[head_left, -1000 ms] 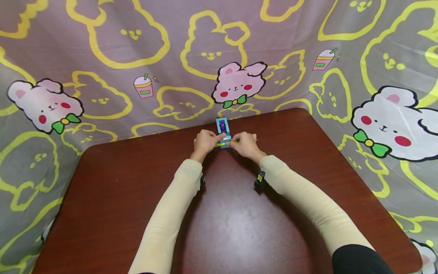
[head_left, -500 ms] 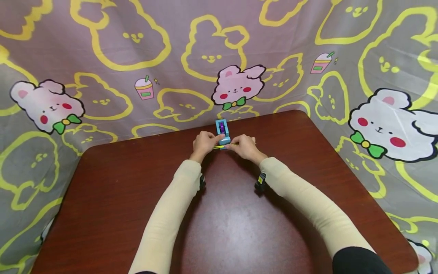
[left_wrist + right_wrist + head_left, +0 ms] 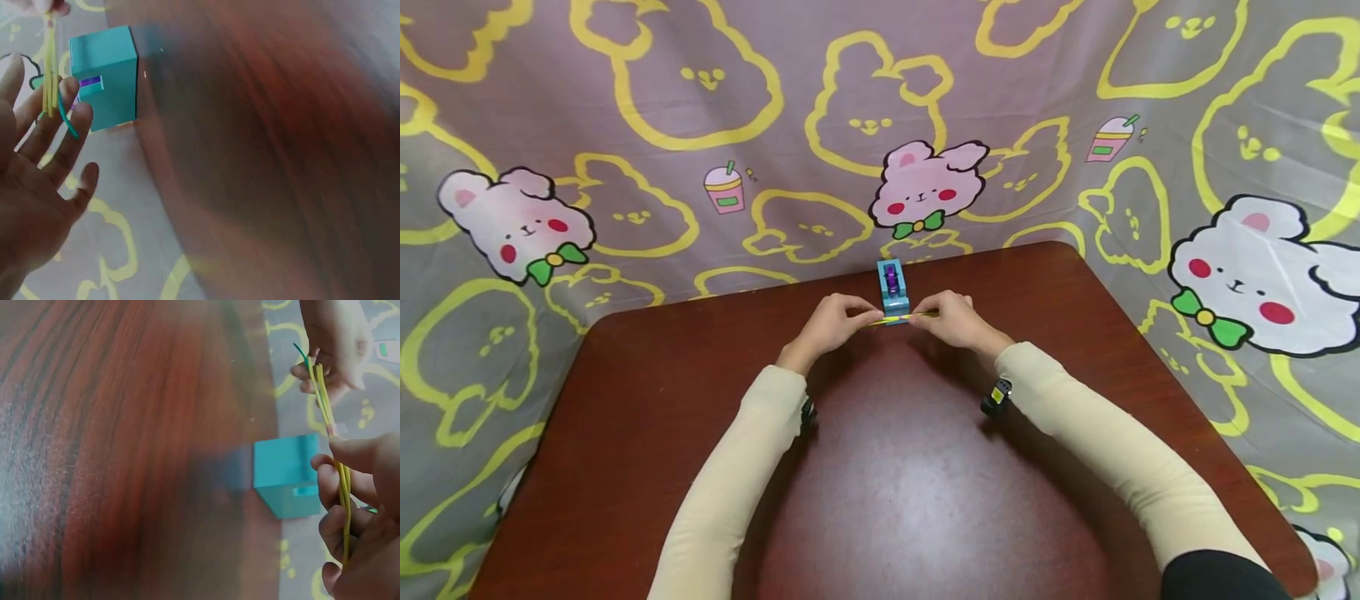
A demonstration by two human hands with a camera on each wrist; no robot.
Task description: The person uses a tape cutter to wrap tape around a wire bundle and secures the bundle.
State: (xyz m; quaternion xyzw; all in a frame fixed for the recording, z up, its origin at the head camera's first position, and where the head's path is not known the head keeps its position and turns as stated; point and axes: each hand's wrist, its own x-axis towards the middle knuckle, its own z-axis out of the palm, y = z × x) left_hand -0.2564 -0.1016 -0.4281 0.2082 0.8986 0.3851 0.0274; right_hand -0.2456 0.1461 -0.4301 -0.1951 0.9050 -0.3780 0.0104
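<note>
My right hand (image 3: 953, 321) pinches a bundle of thin yellow and green wires (image 3: 344, 487) between thumb and fingers. A pinkish band (image 3: 332, 429) circles the bundle near the thumb tip in the right wrist view. My left hand (image 3: 44, 165) has its fingers spread and fairly straight behind the bundle's free end, where one green strand curves off. Whether those fingertips touch the wires is hard to tell. Just beyond the bundle, a light-blue tape dispenser (image 3: 897, 307) with a purple reel (image 3: 891, 277) stands on the table, untouched by either hand.
The dark reddish-brown wooden table (image 3: 865, 483) reaches back to a patterned curtain (image 3: 820, 108) that hangs behind and at both sides. The dispenser stands close to the table's far edge. A small black camera sits on each wrist.
My left hand has drawn back leftwards from the dispenser and its fingers have loosened around the bundle's left end. The right hand has shifted slightly right, keeping the wires.
</note>
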